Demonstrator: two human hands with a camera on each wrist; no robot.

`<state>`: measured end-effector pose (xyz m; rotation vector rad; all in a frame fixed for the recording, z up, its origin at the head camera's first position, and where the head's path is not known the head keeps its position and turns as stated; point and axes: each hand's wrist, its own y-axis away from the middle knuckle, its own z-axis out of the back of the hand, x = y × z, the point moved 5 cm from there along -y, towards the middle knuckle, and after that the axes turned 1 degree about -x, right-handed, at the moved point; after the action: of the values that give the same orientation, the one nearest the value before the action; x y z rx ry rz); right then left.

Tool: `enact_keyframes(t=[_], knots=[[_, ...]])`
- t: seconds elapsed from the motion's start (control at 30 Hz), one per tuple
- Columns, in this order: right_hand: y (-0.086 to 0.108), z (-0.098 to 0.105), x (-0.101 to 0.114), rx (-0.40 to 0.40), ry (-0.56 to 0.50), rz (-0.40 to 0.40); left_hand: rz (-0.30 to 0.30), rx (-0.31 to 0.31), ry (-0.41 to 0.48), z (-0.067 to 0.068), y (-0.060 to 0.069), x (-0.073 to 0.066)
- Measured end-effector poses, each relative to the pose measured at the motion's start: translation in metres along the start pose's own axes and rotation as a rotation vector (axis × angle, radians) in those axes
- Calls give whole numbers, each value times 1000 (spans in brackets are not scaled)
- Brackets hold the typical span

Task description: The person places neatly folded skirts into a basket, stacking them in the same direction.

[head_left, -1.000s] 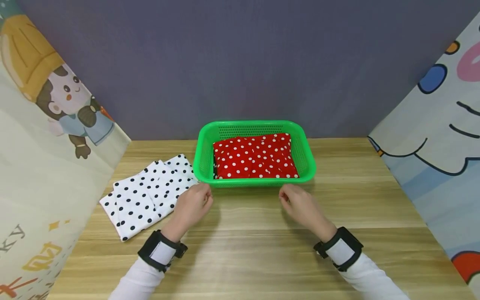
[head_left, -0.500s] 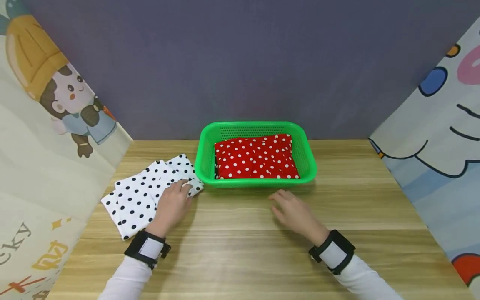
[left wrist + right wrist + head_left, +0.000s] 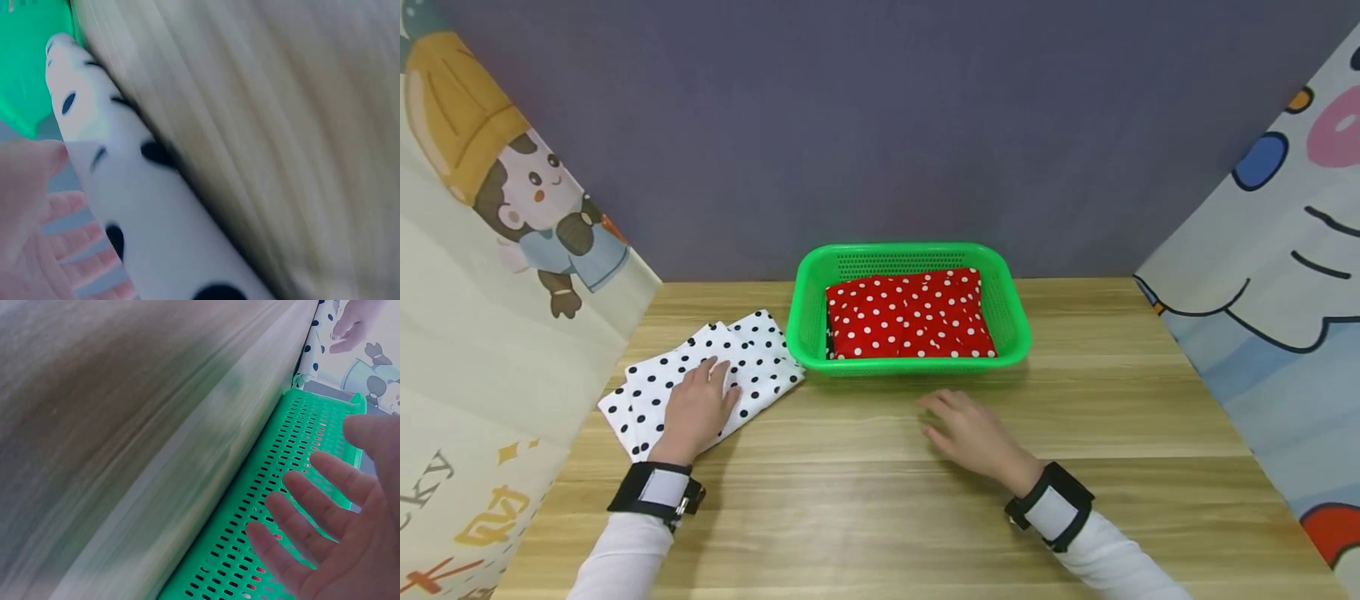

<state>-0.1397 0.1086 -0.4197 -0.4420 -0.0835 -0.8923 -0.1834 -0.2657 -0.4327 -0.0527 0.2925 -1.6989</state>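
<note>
A folded white cloth with black dots (image 3: 763,358) lies flat at the left of the table, its right corner close to the basket. Over its middle is my left hand (image 3: 698,410), fingers relaxed and spread; in the left wrist view the fingers (image 3: 72,244) hold nothing, and whether they touch the cloth I cannot tell. My right hand (image 3: 973,433) hovers with loose fingers in front of the green basket (image 3: 917,365), apart from it. Inside the basket rests a folded red cloth with white dots (image 3: 910,317). A dark dotted edge shows beneath its left side.
The wooden table (image 3: 865,508) runs up to a dark grey back wall (image 3: 887,133). Printed cartoon panels (image 3: 1292,317) stand along both sides. Each wrist wears a black strap (image 3: 1051,507) with a white patch.
Both hands have gone from curled to loose fingers. The left hand has moved left over the white dotted cloth. My right hand has shifted a little left and nearer; basket and cloths stay put.
</note>
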Motion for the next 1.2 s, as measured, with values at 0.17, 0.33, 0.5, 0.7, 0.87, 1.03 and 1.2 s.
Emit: enact_keyframes(t=[0.17,0.33,0.5,0.7,0.87,1.03,1.2], knots=[[0,0,1,17,-11,-19,173,175,5,1,5,19],[1,1,1,23,-14,-23,219,263,11,0,9,23],[1,2,1,22,-23,-15,211,301,20,-1,14,22],[2,1,4,13,-34,21,161,280,58,0,24,22],[2,-2,10,19,-47,57,114,265,61,2,35,21],[2,-7,18,49,-52,82,82,275,89,5,49,18],[2,-14,24,111,-76,60,35,256,110,9,62,10]])
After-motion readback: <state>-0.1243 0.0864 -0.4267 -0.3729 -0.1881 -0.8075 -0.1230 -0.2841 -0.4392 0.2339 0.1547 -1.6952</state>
